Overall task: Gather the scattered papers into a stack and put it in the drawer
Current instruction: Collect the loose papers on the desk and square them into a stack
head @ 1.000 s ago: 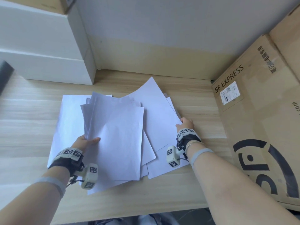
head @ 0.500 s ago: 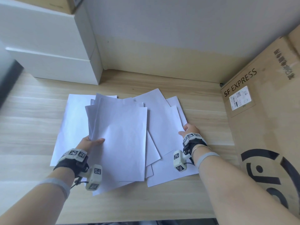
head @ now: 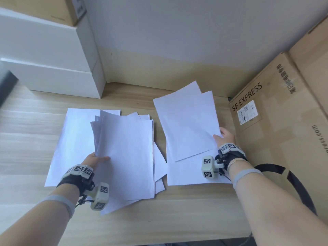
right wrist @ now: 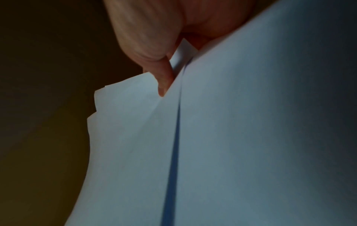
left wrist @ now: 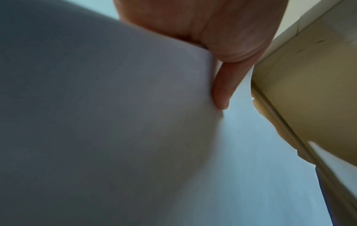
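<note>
White paper sheets lie in two groups on the wooden desk (head: 26, 139). My left hand (head: 96, 159) pinches the near left edge of the left bundle (head: 127, 153), thumb on top, with several sheets fanned beneath and one flat sheet (head: 74, 139) under it at the left. My right hand (head: 224, 137) grips the right edge of a few lifted sheets (head: 188, 125), above another sheet (head: 188, 174) flat on the desk. In the wrist views each hand (left wrist: 222, 85) (right wrist: 164, 82) has a finger under its paper (left wrist: 115, 122) (right wrist: 251, 122). The white drawer unit (head: 53, 80) stands at the back left.
A large cardboard box marked SF EXPRESS (head: 276, 132) leans at the right, close beside my right hand. Another cardboard box (head: 53, 9) sits on top of the white unit. The grey wall (head: 177, 41) closes the back; the desk's front edge runs along the bottom.
My right hand has pulled a few sheets out of the overlapping pile, lifting them to the right, so the papers now form two separate groups. The left hand keeps its hold.
</note>
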Motion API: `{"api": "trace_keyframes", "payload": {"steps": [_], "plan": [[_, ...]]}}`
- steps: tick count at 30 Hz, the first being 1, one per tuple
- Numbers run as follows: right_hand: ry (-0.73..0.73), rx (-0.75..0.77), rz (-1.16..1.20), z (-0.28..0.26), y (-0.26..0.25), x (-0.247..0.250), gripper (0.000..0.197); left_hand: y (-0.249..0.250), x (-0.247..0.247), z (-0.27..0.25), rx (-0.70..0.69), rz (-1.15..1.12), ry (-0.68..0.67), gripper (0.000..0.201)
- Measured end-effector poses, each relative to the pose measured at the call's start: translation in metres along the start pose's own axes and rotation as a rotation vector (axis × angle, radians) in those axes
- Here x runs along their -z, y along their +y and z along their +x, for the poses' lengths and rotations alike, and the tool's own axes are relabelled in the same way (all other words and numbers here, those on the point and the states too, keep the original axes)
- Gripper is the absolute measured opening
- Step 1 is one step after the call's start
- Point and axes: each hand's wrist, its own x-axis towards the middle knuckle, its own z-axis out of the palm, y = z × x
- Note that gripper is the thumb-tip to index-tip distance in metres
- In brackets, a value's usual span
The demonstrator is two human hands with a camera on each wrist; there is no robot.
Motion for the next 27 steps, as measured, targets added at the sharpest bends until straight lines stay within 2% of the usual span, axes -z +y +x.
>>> {"api": "trace_keyframes", "payload": {"steps": [3, 6, 13, 15, 16, 17, 18, 21, 23, 24, 27], "plan": [[0.002, 0.032, 0.117, 0.002, -0.011, 0.007, 0.034, 0.000, 0.000, 0.000, 0.015, 0.073, 0.016, 0.043], [-0.081, 0.020, 0.095, -0.004, -0.026, -0.005, 0.037, 0.003, -0.001, -0.001, 0.010, 0.100, 0.019, 0.043], [-0.388, 0.006, -0.113, -0.045, -0.040, -0.094, 0.032, 0.006, -0.004, -0.005, 0.002, 0.103, 0.033, 0.053], [-0.486, -0.026, -0.185, -0.058, -0.042, -0.117, 0.026, 0.006, -0.003, -0.007, -0.002, 0.075, 0.015, 0.055], [-0.521, -0.025, -0.264, -0.063, -0.043, -0.127, 0.017, 0.005, -0.003, -0.007, 0.002, 0.080, 0.013, 0.056], [-0.535, -0.008, -0.348, -0.068, -0.044, -0.135, 0.006, 0.006, -0.004, -0.008, 0.006, 0.094, 0.020, 0.057], [-0.533, 0.014, -0.416, -0.071, -0.047, -0.142, 0.004, 0.005, -0.006, -0.008, 0.005, 0.106, 0.024, 0.058], [-0.502, 0.049, -0.548, -0.074, -0.056, -0.154, 0.008, 0.006, -0.009, -0.010, 0.001, 0.121, 0.047, 0.060], [-0.486, 0.042, -0.603, -0.074, -0.059, -0.157, 0.033, 0.005, -0.010, -0.008, 0.000, 0.105, 0.056, 0.060], [-0.494, 0.046, -0.632, -0.074, -0.061, -0.158, 0.038, 0.006, -0.010, -0.009, -0.008, 0.099, 0.057, 0.060], [-0.567, 0.102, -0.667, -0.081, -0.064, -0.168, 0.033, 0.005, -0.011, -0.003, -0.019, 0.075, 0.034, 0.055]]}}
